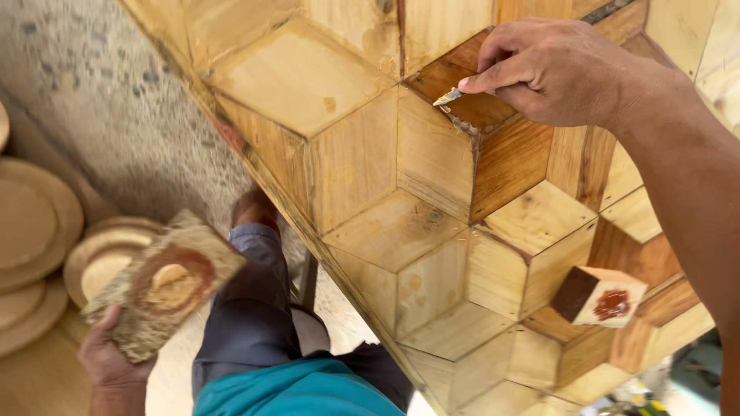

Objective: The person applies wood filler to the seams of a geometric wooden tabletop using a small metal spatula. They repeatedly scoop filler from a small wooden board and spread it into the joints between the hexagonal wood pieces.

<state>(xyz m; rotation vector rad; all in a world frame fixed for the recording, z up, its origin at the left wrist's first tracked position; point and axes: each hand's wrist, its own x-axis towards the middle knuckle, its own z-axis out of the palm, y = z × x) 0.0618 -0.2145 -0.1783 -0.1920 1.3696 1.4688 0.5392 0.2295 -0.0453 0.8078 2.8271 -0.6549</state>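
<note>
From the head camera, looking down past the person's own knees, the right hand (551, 73) is closed around a small blade-like spreader (449, 96), fingers pinched tight on it, its pale tip pressed into a seam of the wooden panel (370, 154). The panel is a patchwork of rhombus pieces in light and dark wood, laid so they read as stacked cubes. The tip sits right where a dark piece meets a lighter one.

The left hand (108, 358) hangs low at the side, fingers curled under a rough board scrap (162, 285) used as a palette, with a mound of tan filler paste (171, 279) on top. It is held tilted and well apart from the panel.

A small wooden block (600, 296) with a reddish smear on one face rests on the panel near its lower edge. Round wooden plates (35, 231) are stacked on the floor at the left.

What I would worry about: the palette slants, so the paste could slide off onto the trousers or floor. The spreader tip could skid out of the seam and smear filler across the clean faces. The loose block sits close to the edge, and a nudge from the forearm might knock it off.
</note>
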